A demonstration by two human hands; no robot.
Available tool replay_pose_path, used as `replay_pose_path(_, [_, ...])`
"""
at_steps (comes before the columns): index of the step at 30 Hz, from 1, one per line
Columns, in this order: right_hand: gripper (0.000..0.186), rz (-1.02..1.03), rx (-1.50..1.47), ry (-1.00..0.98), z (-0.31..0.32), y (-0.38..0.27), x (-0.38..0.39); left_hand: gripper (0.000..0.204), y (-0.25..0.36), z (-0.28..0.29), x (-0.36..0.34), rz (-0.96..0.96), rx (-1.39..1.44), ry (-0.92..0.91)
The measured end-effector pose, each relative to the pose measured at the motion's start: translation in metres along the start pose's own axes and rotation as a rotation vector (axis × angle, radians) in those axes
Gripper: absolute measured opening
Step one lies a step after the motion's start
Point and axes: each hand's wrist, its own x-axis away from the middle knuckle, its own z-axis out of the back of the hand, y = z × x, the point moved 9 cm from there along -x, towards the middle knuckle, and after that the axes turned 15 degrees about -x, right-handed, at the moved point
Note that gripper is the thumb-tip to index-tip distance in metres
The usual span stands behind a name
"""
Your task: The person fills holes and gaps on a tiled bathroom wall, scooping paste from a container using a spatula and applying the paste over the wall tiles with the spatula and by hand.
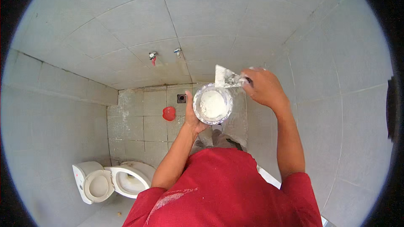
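Note:
My left hand (192, 117) is closed round the side and underside of a round tub (227, 108), its rim smeared, with white powder or paste (212, 103) inside. My right hand (265, 87) grips a wide flat scraper (223, 76) by its handle. The scraper's blade, coated in white, is held level with the tub's upper rim at its right; whether it touches the rim I cannot tell.
Two wall taps (152, 56) (177, 52) are on the tiled wall ahead. A red plastic dipper (168, 113) and a square drain (181, 98) are on the tiled floor (155, 128). A white toilet (134, 169) stands at lower left, against the left wall (54, 134).

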Motion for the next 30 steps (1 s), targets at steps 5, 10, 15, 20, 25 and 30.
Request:
replay_pose_path(5, [0.017,-0.323,-0.622,0.216,-0.038,0.066,0.022,0.094,0.012,0.003,0.001,-0.113,-0.042,-0.039])
replay_pose_path(10, [0.018,-0.585,-1.266,0.365,-0.099,0.095,0.038,0.094,0.007,0.004,0.0,-0.138,0.036,-0.07])
replay_pose_path(15, [0.017,-0.654,-1.623,0.403,-0.137,0.111,0.043,0.094,-0.006,0.003,-0.006,-0.054,-0.025,-0.064])
replay_pose_path(20, [0.017,-0.759,-1.864,0.483,-0.157,0.099,0.041,0.088,-0.021,0.007,-0.012,0.034,-0.021,-0.118])
replay_pose_path(25, [0.023,-0.686,-2.067,0.291,-0.184,0.091,0.04,0.084,-0.023,0.021,-0.019,0.042,-0.01,-0.071])
replay_pose_path(30, [0.029,-0.541,-1.801,0.35,-0.178,0.119,0.037,0.08,-0.022,0.015,-0.014,0.12,-0.085,-0.109])
